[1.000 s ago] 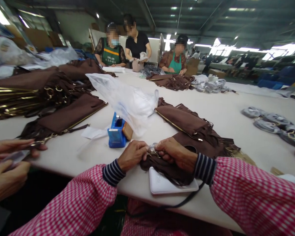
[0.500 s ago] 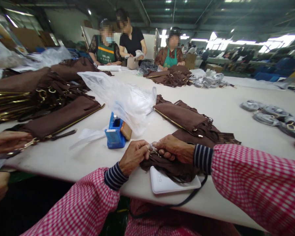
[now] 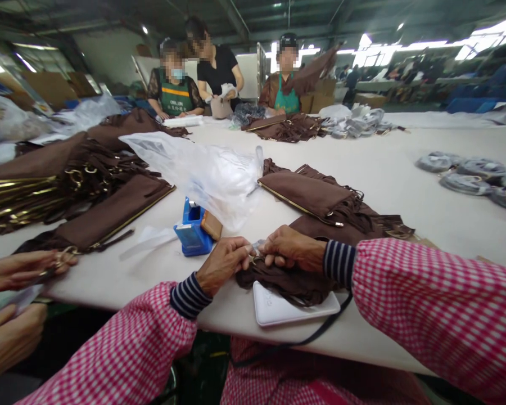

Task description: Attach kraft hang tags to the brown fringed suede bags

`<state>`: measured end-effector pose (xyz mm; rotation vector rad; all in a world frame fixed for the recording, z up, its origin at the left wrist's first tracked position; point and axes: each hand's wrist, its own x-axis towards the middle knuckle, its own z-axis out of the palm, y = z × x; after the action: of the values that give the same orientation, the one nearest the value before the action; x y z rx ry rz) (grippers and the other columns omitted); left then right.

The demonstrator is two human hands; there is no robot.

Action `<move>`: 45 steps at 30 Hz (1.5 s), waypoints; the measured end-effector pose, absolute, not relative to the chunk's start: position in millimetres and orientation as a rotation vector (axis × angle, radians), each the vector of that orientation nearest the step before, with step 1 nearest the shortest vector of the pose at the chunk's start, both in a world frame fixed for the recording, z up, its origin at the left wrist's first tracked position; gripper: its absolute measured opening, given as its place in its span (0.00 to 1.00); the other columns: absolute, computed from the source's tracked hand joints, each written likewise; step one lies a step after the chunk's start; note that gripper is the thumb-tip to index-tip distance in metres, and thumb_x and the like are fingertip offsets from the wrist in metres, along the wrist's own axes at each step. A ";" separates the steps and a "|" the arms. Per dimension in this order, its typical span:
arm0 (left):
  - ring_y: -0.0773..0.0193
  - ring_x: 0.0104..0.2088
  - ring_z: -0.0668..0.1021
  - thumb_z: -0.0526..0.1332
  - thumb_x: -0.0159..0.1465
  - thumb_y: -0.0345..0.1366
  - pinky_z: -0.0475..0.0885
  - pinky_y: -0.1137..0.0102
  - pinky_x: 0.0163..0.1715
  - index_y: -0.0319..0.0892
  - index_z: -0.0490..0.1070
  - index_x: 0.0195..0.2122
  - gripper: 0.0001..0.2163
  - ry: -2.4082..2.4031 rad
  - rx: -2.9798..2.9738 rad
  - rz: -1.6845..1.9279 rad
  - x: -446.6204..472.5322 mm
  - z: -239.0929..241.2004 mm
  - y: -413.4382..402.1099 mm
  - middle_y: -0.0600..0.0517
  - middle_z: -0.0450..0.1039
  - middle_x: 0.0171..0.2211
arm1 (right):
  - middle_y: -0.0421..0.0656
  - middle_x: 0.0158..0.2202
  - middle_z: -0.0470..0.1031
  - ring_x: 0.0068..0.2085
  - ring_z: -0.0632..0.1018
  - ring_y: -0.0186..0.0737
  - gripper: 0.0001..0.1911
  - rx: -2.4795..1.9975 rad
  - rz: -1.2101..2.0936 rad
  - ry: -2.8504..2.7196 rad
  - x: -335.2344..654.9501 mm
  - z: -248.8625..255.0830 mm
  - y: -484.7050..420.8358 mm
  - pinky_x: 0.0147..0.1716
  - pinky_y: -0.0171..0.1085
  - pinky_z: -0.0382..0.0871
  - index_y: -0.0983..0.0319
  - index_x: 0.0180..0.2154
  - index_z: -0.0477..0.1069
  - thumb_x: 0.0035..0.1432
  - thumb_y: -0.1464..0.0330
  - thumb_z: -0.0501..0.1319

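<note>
My left hand (image 3: 226,260) is closed, its thumb and fingertips pinching one side of a small piece of clear plastic wrap (image 3: 258,245). My right hand (image 3: 293,247) is closed too and grips the other side, almost touching the left. Just below the wrap shows a gold-coloured metal ring, partly covered by my fingers. It lies against a dark brown fringed bag (image 3: 295,281) under my right hand. Part of that bag rests on a flat white rounded case (image 3: 293,310) with a dark strap (image 3: 316,337) beside it.
A blue tape dispenser (image 3: 194,233) stands beyond my left hand, near a clear plastic bag (image 3: 219,174). Brown zipped bags (image 3: 307,194) lie ahead, with a larger pile (image 3: 46,152) at left. A co-worker's hands (image 3: 17,332) work at the left edge. Wrapped straps (image 3: 468,171) lie right.
My hands keep pinching at the wrap with little movement. The view has shifted slightly. Across the table, a person now holds up a brown piece; the co-worker's hands at left have moved inward.
</note>
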<state>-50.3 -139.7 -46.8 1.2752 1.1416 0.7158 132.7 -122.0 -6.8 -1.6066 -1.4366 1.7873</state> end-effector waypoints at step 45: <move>0.61 0.30 0.74 0.49 0.68 0.30 0.64 0.68 0.33 0.39 0.71 0.36 0.11 1.521 2.520 0.190 -56.7 -5.7 -140.3 0.47 0.74 0.30 | 0.41 0.30 0.76 0.33 0.74 0.35 0.04 -0.684 0.972 -2.484 141.1 -17.0 -63.9 0.35 0.33 0.64 0.66 0.32 0.82 0.53 0.72 0.73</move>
<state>-56.7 -140.3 -5.7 2.5201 1.5210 0.1897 141.1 -63.9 -17.0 -0.6842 -2.4838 0.9719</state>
